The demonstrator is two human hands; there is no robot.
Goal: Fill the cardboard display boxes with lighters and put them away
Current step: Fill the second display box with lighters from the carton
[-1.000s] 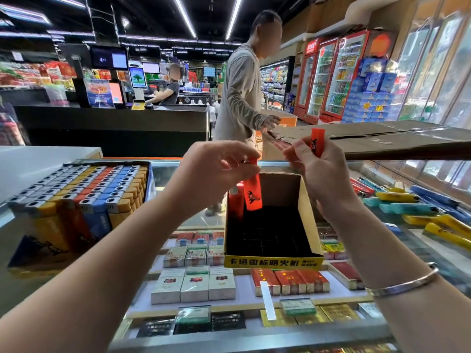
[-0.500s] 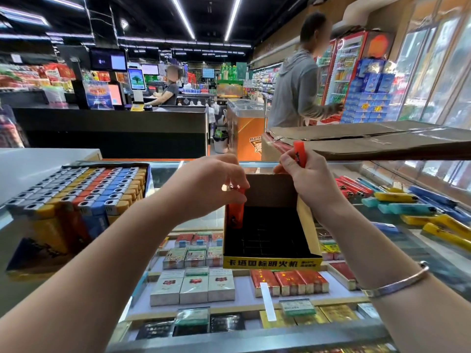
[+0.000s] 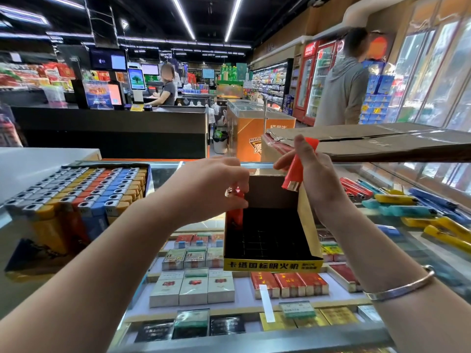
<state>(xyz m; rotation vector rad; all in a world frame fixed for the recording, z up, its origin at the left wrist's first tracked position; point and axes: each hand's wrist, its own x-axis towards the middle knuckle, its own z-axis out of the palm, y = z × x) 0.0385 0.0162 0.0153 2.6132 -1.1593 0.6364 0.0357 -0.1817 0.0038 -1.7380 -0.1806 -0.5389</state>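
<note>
Since a second before, my left hand (image 3: 216,186) had come down from holding a red plastic lighter (image 3: 235,207) up in the air to standing it in the far left corner of the open yellow-and-black cardboard display box (image 3: 272,266), and my right hand (image 3: 312,174) had turned its own lighter over; the person in the grey hooded top (image 3: 342,90) had walked off from the counter toward the red drinks fridges (image 3: 312,80). My left fingers were curled round the metal top of that standing lighter, pinching it, with its red body already down inside the box against the left wall. My right hand, wearing a thin silver bangle (image 3: 402,289) at the wrist, gripped a second red lighter (image 3: 295,169) just above the box's back right corner, tilted with its metal cap pointing down. Apart from the one lighter, the black grid of slots inside the box showed bare. That box stood on the glass counter top (image 3: 382,217), over the rows of cigarette packs (image 3: 193,289) in the case below. To the left sat a full display box of yellow, red, blue and grey lighters (image 3: 84,189); to the right, loose red, yellow, teal and blue lighters (image 3: 407,210) lay scattered on the glass near a large flat brown cardboard carton (image 3: 382,143).
</note>
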